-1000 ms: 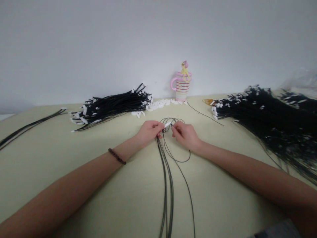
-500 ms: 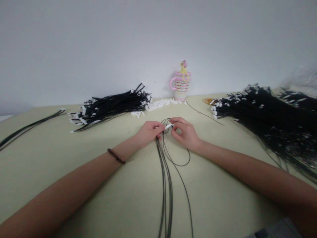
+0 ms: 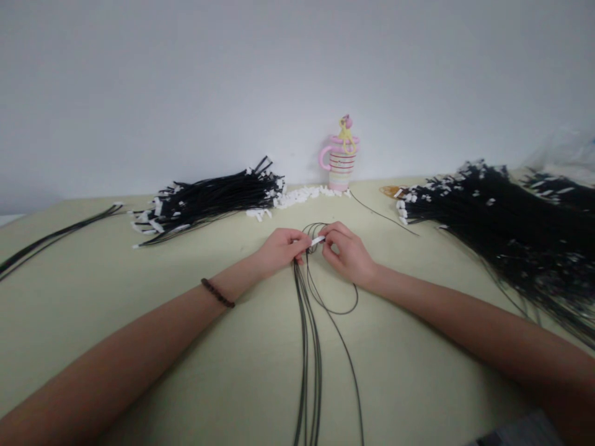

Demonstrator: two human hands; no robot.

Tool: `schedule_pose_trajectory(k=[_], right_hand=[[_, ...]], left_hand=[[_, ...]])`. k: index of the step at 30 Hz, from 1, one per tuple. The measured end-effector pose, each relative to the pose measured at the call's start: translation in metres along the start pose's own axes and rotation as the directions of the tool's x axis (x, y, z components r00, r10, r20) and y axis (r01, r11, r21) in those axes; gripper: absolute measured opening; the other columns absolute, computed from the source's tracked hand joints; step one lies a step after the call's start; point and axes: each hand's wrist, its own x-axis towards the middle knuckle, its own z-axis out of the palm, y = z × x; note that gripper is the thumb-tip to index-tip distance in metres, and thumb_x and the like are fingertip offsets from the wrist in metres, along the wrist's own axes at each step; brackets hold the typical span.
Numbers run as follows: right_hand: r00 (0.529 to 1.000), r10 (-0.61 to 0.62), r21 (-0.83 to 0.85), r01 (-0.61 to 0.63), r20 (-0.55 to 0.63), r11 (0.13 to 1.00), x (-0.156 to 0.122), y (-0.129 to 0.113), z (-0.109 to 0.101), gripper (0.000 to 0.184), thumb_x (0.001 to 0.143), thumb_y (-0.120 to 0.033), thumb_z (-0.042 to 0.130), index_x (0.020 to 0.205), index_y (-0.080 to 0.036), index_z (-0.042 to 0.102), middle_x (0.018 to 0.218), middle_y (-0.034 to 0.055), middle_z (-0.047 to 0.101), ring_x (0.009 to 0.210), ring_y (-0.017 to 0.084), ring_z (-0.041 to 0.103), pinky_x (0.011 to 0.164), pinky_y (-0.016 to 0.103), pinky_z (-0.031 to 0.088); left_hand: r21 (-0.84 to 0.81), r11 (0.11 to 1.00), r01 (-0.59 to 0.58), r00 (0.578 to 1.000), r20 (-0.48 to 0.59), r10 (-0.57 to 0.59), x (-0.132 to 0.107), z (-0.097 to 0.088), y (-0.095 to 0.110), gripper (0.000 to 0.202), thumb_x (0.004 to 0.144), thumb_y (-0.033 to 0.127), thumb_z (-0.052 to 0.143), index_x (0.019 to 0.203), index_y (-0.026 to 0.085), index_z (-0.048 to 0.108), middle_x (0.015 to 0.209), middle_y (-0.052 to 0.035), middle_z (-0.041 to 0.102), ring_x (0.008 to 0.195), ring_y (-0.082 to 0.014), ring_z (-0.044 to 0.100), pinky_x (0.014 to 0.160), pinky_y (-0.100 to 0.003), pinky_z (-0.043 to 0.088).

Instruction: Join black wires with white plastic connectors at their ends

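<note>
A small white plastic connector housing (image 3: 317,241) is pinched at one end by my left hand (image 3: 282,251), its fingers closed. Several thin black wires (image 3: 307,334) hang from under that hand and run down the table towards me. My right hand (image 3: 349,253) has thumb and forefinger pinched at the housing's other end, on what looks like a thin black wire. One black wire loop (image 3: 346,313) curves out below the right hand, and more loops lie behind the fingers. The fingertips hide the wire ends.
A bundle of black wires with white connectors (image 3: 218,195) lies at back left, beside loose white housings (image 3: 302,196). A pink-handled striped mug (image 3: 341,167) stands near the wall. Larger wire piles (image 3: 506,217) lie right; a few wires (image 3: 60,234) lie far left.
My right fingertips have shifted slightly at the housing's right end. The left hand keeps its hold, and the hanging wires have moved very little.
</note>
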Motion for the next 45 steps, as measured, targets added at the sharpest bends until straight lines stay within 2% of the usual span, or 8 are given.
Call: schedule_pose_trajectory(k=[8, 17, 24, 29, 33, 35, 40, 45], right_hand=[[1.0, 0.003, 0.007, -0.003, 0.0, 1.0, 0.0, 0.0, 0.001, 0.008, 0.076, -0.01, 0.042, 0.073, -0.017, 0.046, 0.087, 0.0067, 0.05, 0.083, 0.015, 0.049, 0.074, 0.028, 0.043], [0.978, 0.061, -0.037, -0.07, -0.198, 0.997, -0.001, 0.009, 0.002, 0.008, 0.073, -0.019, 0.055, 0.076, -0.017, 0.062, 0.089, 0.0068, 0.041, 0.087, 0.016, 0.044, 0.076, 0.031, 0.042], [0.982, 0.127, 0.039, -0.123, -0.14, 0.992, -0.002, 0.006, 0.0, 0.006, 0.069, -0.014, 0.055, 0.072, -0.015, 0.061, 0.078, 0.0042, 0.039, 0.076, 0.014, 0.043, 0.068, 0.027, 0.04], [0.973, 0.229, 0.189, -0.229, 0.02, 0.955, -0.001, 0.009, 0.004, 0.007, 0.068, -0.016, 0.055, 0.072, -0.014, 0.061, 0.072, 0.0016, 0.042, 0.059, 0.008, 0.04, 0.055, 0.022, 0.036], [0.849, 0.391, 0.412, -0.518, 0.356, 0.75, 0.002, 0.018, 0.006, 0.017, 0.069, -0.028, 0.057, 0.074, -0.012, 0.059, 0.053, -0.0033, 0.042, 0.047, 0.006, 0.037, 0.045, 0.019, 0.03], [0.801, 0.412, 0.473, -0.592, 0.434, 0.653, 0.005, 0.021, 0.002, 0.02, 0.068, -0.031, 0.058, 0.074, -0.012, 0.058, 0.053, -0.003, 0.048, 0.045, 0.005, 0.04, 0.044, 0.019, 0.03], [0.73, 0.431, 0.565, -0.683, 0.531, 0.462, 0.011, 0.027, -0.009, 0.022, 0.069, -0.033, 0.061, 0.079, -0.013, 0.057, 0.069, 0.0035, 0.063, 0.043, 0.005, 0.049, 0.04, 0.017, 0.033], [0.732, 0.524, 0.806, -0.576, 0.434, 0.136, 0.011, 0.041, -0.012, 0.022, 0.064, -0.015, 0.062, 0.086, -0.015, 0.058, 0.085, 0.0064, 0.065, 0.079, 0.016, 0.062, 0.065, 0.023, 0.047]], left_hand=[[0.061, 0.998, -0.011, 1.0, -0.027, 0.013, -0.001, 0.0, 0.001, 0.02, 0.071, 0.032, 0.053, 0.07, 0.014, 0.06, 0.047, 0.0032, 0.048, 0.043, -0.0073, 0.046, 0.044, -0.018, 0.036], [-0.225, 0.974, -0.026, 0.986, -0.164, -0.011, 0.008, -0.007, -0.002, 0.016, 0.07, 0.027, 0.054, 0.063, 0.012, 0.057, 0.045, 0.0045, 0.042, 0.043, -0.0064, 0.043, 0.046, -0.019, 0.035], [-0.359, 0.93, -0.076, 0.971, -0.237, -0.013, 0.011, -0.026, 0.014, 0.015, 0.069, 0.021, 0.057, 0.057, 0.011, 0.053, 0.046, 0.0041, 0.041, 0.041, -0.0044, 0.038, 0.045, -0.019, 0.035], [-0.427, 0.903, -0.049, 0.973, -0.223, -0.052, 0.01, -0.023, 0.017, 0.015, 0.067, 0.018, 0.057, 0.056, 0.01, 0.052, 0.053, 0.0017, 0.046, 0.042, -0.0033, 0.038, 0.044, -0.018, 0.035], [-0.489, 0.871, -0.035, 0.985, -0.166, -0.053, 0.008, -0.028, 0.021, 0.013, 0.069, 0.019, 0.058, 0.06, 0.009, 0.054, 0.057, 0.0016, 0.048, 0.041, -0.0013, 0.034, 0.046, -0.018, 0.037], [-0.496, 0.868, -0.02, 0.996, -0.083, -0.024, 0.005, -0.032, 0.026, 0.014, 0.07, 0.021, 0.058, 0.061, 0.01, 0.055, 0.056, 0.0025, 0.048, 0.04, -0.0006, 0.032, 0.052, -0.02, 0.041], [-0.442, 0.897, -0.009, 0.992, 0.107, 0.063, -0.005, -0.034, 0.039, 0.017, 0.073, 0.023, 0.057, 0.062, 0.011, 0.057, 0.043, 0.0069, 0.037, 0.039, -0.001, 0.03, 0.064, -0.024, 0.044], [-0.35, 0.936, 0.028, 0.97, 0.236, 0.06, -0.007, -0.032, 0.037, 0.016, 0.073, 0.024, 0.056, 0.065, 0.011, 0.059, 0.044, 0.006, 0.04, 0.039, -0.0014, 0.03, 0.064, -0.024, 0.043]])
